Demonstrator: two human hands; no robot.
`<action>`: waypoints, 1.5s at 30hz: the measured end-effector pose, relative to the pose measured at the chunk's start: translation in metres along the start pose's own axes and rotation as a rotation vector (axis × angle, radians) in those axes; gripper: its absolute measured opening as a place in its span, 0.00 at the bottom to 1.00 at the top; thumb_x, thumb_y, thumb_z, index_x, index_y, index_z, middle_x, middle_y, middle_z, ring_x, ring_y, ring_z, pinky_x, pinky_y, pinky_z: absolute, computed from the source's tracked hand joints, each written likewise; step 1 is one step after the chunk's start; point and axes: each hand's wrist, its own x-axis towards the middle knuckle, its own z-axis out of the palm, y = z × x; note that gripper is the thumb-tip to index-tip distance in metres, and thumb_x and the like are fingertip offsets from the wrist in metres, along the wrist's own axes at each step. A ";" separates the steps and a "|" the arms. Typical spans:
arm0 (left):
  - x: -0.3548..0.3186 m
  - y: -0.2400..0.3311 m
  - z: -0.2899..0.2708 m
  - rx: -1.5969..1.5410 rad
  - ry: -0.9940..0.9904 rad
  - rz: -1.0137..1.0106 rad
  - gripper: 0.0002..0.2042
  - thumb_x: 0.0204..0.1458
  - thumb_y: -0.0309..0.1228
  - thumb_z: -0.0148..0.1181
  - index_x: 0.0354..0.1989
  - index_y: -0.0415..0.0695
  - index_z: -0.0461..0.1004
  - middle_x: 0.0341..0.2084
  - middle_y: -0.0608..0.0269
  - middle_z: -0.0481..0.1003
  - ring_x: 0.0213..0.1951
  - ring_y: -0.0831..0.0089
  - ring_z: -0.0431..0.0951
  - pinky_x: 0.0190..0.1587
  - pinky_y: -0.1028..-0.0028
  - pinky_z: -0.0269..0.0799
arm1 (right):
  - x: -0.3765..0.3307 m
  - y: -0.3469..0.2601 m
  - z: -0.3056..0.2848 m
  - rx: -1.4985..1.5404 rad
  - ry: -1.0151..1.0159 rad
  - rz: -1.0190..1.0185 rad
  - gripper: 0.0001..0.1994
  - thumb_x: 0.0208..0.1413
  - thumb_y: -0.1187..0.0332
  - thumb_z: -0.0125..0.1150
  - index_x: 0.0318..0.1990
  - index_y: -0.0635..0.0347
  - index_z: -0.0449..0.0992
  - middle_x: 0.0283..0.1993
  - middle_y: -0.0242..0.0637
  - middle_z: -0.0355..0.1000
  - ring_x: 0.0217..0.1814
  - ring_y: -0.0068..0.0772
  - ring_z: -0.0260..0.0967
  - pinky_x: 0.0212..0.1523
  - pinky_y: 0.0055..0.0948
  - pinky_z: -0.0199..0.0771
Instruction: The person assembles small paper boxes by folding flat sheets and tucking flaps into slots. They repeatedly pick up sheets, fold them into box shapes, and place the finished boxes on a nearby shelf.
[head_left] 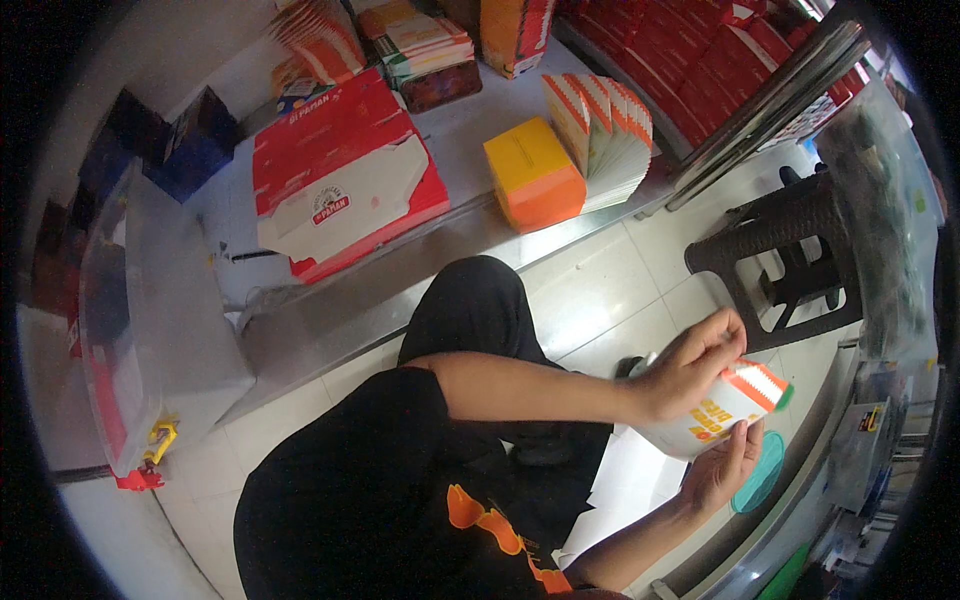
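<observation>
Between my hands is a white paper food carton with orange lettering, an orange and white zigzag band and a green edge. My left hand is closed at its upper side, the fingers bent together near the banded end. Along its lower side my right hand grips the carton, with fingertips on the printed face. The carton is tilted, and part of it is hidden behind my left hand and wrist. White sheets lie beneath it, beside my lap.
A low shelf holds a flat red and white box, a yellow and orange carton and a fanned stack of similar cartons. A brown plastic stool stands at right. A clear plastic bin stands at left. Metal poles slant at upper right.
</observation>
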 end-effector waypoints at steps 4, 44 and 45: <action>0.018 0.017 -0.018 0.650 -0.107 0.594 0.16 0.59 0.33 0.54 0.51 0.36 0.68 0.40 0.53 0.74 0.39 0.64 0.76 0.43 0.69 0.70 | -0.008 -0.004 0.000 -0.190 -0.112 -0.045 0.20 0.65 0.70 0.54 0.60 0.72 0.66 0.57 0.46 0.71 0.58 0.31 0.68 0.61 0.31 0.64; 0.006 0.025 -0.002 1.056 -0.460 0.493 0.11 0.44 0.34 0.60 0.29 0.41 0.68 0.28 0.54 0.65 0.35 0.56 0.66 0.43 0.60 0.57 | -0.010 -0.004 0.022 -0.130 -0.090 -0.068 0.09 0.56 0.76 0.60 0.44 0.64 0.72 0.40 0.37 0.77 0.44 0.24 0.71 0.46 0.25 0.70; 0.005 0.023 -0.002 1.035 -0.461 0.484 0.11 0.44 0.33 0.60 0.30 0.41 0.68 0.29 0.54 0.64 0.35 0.55 0.66 0.43 0.60 0.56 | -0.010 -0.002 0.022 -0.097 -0.097 -0.052 0.10 0.56 0.76 0.60 0.45 0.63 0.71 0.41 0.37 0.76 0.44 0.24 0.72 0.47 0.25 0.70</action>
